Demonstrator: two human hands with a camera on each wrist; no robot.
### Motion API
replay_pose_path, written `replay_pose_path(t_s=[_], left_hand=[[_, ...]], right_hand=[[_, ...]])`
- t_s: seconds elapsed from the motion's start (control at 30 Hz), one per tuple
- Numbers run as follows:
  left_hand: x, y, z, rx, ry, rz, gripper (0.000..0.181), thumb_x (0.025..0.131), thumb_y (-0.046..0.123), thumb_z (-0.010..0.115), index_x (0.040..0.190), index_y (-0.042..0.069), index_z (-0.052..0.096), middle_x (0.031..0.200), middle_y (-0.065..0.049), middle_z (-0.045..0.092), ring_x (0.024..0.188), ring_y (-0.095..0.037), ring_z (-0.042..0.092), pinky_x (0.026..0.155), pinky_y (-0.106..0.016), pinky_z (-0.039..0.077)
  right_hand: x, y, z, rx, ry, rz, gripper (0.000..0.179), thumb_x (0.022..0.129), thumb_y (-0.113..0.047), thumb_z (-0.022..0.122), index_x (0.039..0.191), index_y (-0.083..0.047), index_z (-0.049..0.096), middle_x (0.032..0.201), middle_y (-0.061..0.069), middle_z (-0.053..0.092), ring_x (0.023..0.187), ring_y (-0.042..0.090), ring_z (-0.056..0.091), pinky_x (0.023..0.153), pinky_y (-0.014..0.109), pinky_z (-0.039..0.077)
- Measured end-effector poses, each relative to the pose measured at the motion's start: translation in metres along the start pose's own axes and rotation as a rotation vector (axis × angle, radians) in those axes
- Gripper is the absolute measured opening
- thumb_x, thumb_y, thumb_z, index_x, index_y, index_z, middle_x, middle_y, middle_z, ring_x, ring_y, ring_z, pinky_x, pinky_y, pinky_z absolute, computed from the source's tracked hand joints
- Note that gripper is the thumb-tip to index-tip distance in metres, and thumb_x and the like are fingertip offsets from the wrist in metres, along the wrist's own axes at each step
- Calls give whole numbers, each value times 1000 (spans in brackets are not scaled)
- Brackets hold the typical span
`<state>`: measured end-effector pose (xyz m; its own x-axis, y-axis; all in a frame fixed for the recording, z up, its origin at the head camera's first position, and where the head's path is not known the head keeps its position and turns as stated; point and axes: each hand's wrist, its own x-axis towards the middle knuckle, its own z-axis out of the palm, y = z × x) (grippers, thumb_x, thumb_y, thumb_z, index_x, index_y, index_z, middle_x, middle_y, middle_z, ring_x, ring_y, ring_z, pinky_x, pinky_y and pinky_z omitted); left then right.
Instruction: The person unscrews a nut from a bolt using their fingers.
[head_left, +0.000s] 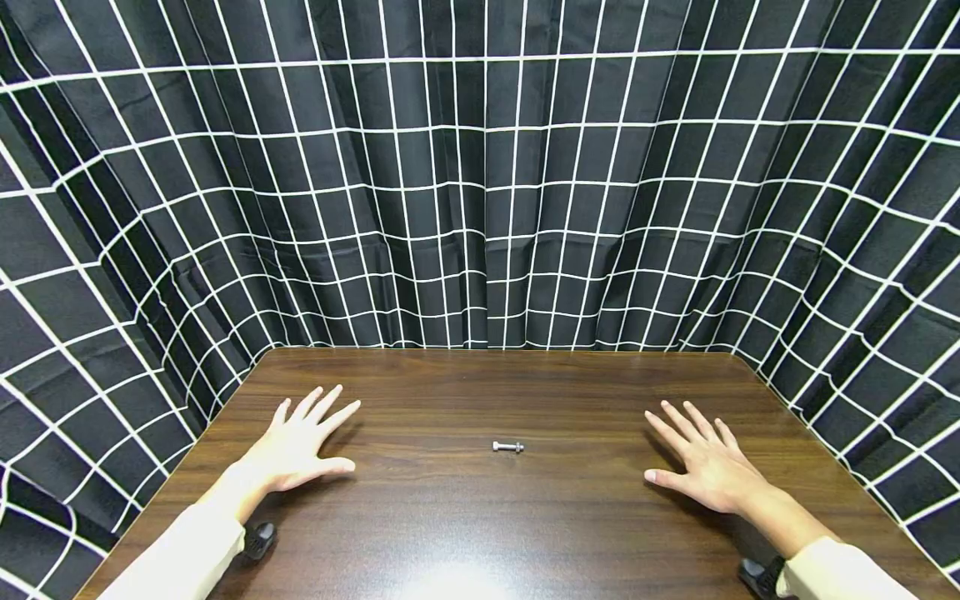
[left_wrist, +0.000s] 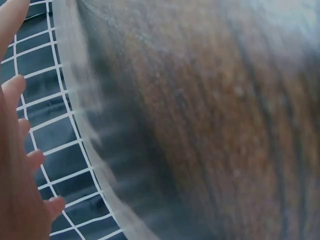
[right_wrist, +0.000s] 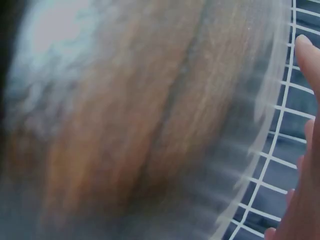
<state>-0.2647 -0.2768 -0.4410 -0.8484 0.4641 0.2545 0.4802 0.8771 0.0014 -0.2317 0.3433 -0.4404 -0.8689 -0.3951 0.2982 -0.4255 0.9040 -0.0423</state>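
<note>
A small silver bolt [head_left: 507,447] with a nut threaded near its right end lies on its side at the middle of the brown wooden table [head_left: 480,392]. To its left, my left hand [head_left: 296,450] is spread palm down over the table, fingers straight and thumb out toward the bolt. My right hand [head_left: 705,467] is spread likewise on the other side, well apart from the bolt. Neither hand holds anything. In the left wrist view the edge of my left hand [left_wrist: 15,165] shows at the left; the right wrist view has my right hand [right_wrist: 305,185] along its right edge.
A black curtain [head_left: 480,200] with a white grid hangs behind the table and along both sides. Each wrist wears a dark strapped device, the left one [head_left: 259,541] and the right one [head_left: 759,577] both low over the table. Light glares off the near tabletop.
</note>
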Motion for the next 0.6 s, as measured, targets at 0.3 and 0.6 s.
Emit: replay_pose_path(t_s=[0.3, 0.6], left_hand=[[8, 8, 0, -76, 78, 111, 87, 78, 64, 68, 147, 17, 43, 150, -16, 37, 130, -37, 42, 96, -60, 36], [21, 27, 2, -176, 86, 132, 77, 78, 60, 71, 138, 14, 54, 136, -8, 55, 122, -29, 52, 98, -52, 39]], right_hand=[[11, -8, 1, 86, 16, -109, 83, 82, -54, 71, 151, -28, 33, 157, 4, 26, 140, 36, 24, 93, 70, 30], [25, -18, 5, 92, 94, -218, 79, 78, -49, 77, 145, -20, 45, 149, 8, 40, 132, 34, 38, 89, 62, 40]])
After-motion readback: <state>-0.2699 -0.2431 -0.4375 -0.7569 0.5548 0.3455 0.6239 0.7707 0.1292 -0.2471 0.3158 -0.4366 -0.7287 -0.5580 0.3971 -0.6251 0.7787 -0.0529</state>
